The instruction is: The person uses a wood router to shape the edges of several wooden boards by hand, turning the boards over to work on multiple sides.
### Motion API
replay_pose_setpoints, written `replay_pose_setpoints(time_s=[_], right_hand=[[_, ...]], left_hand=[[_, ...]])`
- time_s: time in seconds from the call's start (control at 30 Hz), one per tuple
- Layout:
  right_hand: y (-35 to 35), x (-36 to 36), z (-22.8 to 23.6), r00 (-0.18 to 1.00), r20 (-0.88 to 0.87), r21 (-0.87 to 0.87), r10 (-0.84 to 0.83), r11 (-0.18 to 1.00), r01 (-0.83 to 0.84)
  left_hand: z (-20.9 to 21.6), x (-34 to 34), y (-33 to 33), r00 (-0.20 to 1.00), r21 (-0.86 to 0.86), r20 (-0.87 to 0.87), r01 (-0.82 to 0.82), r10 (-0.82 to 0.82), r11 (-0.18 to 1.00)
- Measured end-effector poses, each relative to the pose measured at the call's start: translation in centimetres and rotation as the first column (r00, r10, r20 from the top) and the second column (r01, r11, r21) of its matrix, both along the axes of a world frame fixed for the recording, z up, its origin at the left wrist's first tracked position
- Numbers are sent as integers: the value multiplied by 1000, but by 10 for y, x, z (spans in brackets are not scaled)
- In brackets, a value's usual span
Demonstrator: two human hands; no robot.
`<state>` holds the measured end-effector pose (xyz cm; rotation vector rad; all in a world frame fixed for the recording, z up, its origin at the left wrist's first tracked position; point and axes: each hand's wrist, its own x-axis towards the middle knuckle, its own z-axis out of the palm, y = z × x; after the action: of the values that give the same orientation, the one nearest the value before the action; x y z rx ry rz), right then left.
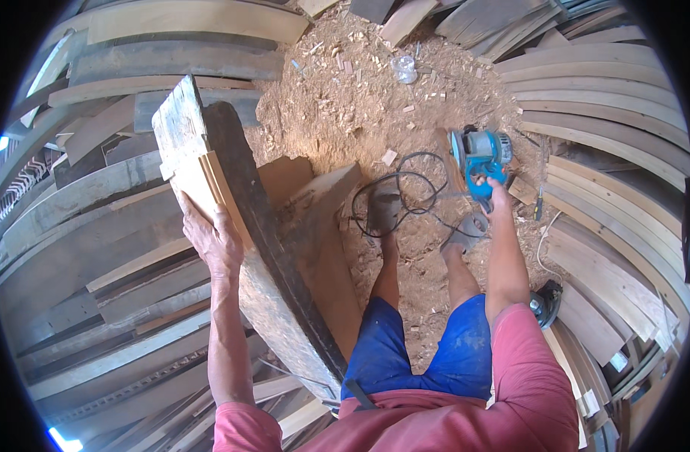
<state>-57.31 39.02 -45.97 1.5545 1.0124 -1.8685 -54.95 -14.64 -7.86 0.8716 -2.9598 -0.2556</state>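
My left hand (215, 239) grips a short, pale piece of wood (201, 178) with a stepped, grooved edge. The piece lies on top of a long, worn wooden beam (247, 226) that slopes toward my left hip. My fingers are on its left side, the thumb on its right. Out to the right, my right hand (497, 191) is wrapped around the loop handle of a teal and silver corded power tool (480, 153). A round, flat part shows on the tool's left side, by a piece of wood near the ground; its exact kind is unclear.
A black cord (400, 175) loops around my feet. Boards are stacked on the left (126, 203) and on the right (608, 105). Wood chips and sawdust (345, 105) cover the ground, with a crumpled clear plastic item (404, 69) on them. Another power tool (544, 303) rests by my right elbow.
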Motion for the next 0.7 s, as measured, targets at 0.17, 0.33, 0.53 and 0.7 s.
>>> replay_pose_setpoints(time_s=[0.17, 0.33, 0.53, 0.7], right_hand=[[6, 14, 34, 917, 107, 224, 385, 889, -399], [15, 18, 65, 601, 321, 405, 732, 467, -786], [66, 62, 52, 282, 395, 755, 874, -134, -642], [-22, 60, 135, 44, 158, 814, 986, -105, -571]], left_hand=[[1, 5, -8, 1000, -8, -5, -1, 0, 1000], [7, 5, -4, 997, -22, 68, -29, 30, 999], [5, -13, 19, 995, -18, 103, 12, -11, 1000], [35, 5, -4, 982, 3, 189, -20, 19, 1000]])
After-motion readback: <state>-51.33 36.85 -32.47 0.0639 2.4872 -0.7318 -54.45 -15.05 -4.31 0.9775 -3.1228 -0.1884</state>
